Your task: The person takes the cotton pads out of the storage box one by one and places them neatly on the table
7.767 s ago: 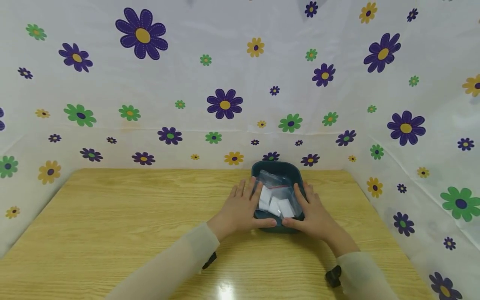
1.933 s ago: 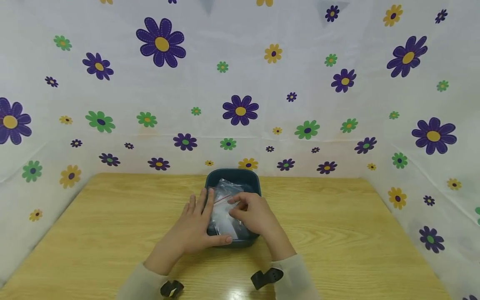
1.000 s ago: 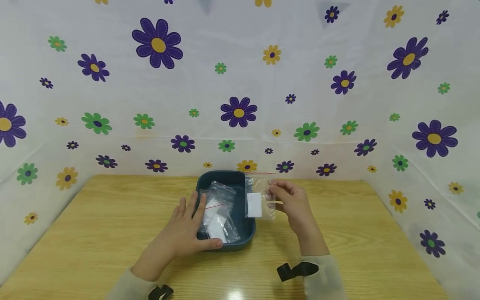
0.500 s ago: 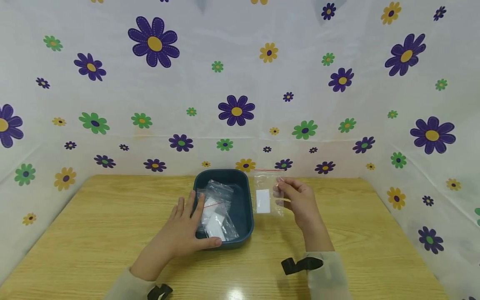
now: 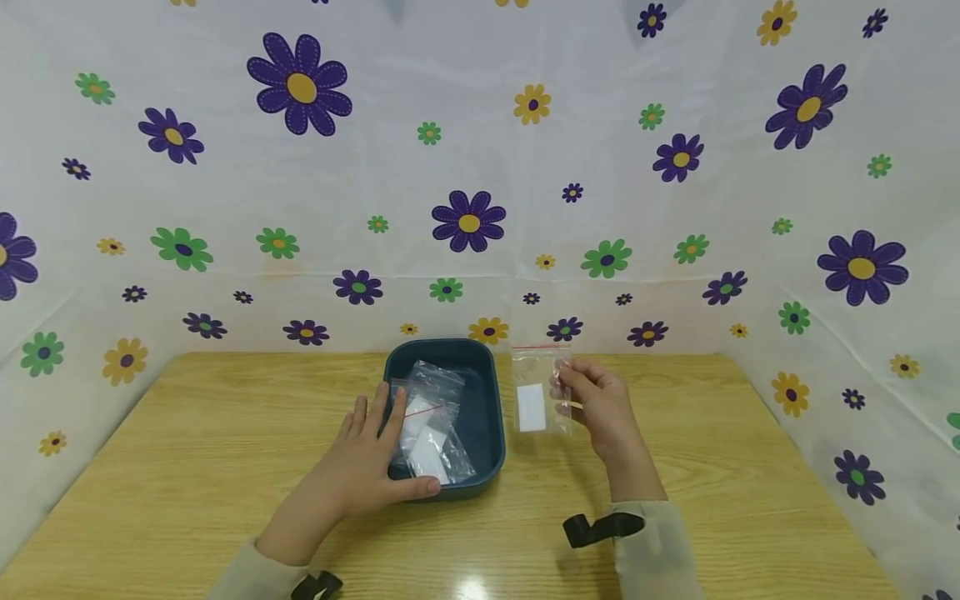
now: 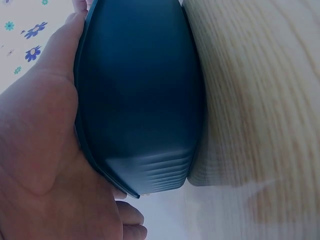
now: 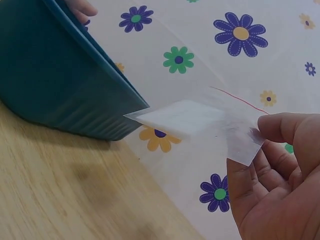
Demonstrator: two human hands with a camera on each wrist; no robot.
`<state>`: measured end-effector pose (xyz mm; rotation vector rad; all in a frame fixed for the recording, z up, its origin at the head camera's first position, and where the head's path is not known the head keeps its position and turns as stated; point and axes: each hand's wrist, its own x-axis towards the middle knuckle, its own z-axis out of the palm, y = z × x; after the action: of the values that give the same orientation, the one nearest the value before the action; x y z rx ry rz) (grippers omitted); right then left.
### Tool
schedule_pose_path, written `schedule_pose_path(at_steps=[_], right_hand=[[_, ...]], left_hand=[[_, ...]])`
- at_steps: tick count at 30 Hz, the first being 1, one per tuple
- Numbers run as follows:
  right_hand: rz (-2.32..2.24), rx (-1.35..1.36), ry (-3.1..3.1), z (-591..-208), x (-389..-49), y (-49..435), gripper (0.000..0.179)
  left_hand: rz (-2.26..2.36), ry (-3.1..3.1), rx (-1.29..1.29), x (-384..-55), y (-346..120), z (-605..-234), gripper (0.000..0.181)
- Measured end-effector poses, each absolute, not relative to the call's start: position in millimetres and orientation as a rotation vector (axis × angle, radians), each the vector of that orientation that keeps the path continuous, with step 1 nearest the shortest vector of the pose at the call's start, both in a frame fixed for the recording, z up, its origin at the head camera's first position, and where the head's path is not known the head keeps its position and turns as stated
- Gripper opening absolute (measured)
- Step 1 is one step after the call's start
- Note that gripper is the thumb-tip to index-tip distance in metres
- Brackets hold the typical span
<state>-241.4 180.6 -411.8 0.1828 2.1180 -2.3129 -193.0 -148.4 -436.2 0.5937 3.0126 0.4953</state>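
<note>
A dark blue-green plastic bin (image 5: 491,400) stands on the table. My left hand (image 5: 352,471) rests along its near left rim, fingers spread and straight, thumb laid on the front edge. In the left wrist view that palm (image 6: 40,135) lies against the rim. Inside the bin are several clear zip-lock bags (image 5: 435,433) with white pieces in them, overlapping. Right of the bin, above the table, my right hand (image 5: 603,408) pinches a clear zip-lock bag (image 5: 542,392) by its right side. The bag has a red strip along its top and a flat white piece inside.
The wood-grain table (image 5: 247,442) extends on both sides of the bin and in front of it. A white flower-print sheet (image 5: 390,175) rises behind the table and along both sides. Dark straps (image 5: 603,529) sit on both wrists.
The right hand reached into the bin, took out one zip-lock bag and moved it right, clear of the rim. The bin shifted left. The left hand stayed on its rim.
</note>
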Motion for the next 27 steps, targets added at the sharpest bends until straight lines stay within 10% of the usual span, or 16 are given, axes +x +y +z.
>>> schedule_pose_path(at_steps=[27], right_hand=[[-2.245,0.263,2.077,-444.6,-250.5,158.6,0.026]], left_hand=[[0.438,3.031,0.58,-188.4,-156.3,-423.0,0.13]])
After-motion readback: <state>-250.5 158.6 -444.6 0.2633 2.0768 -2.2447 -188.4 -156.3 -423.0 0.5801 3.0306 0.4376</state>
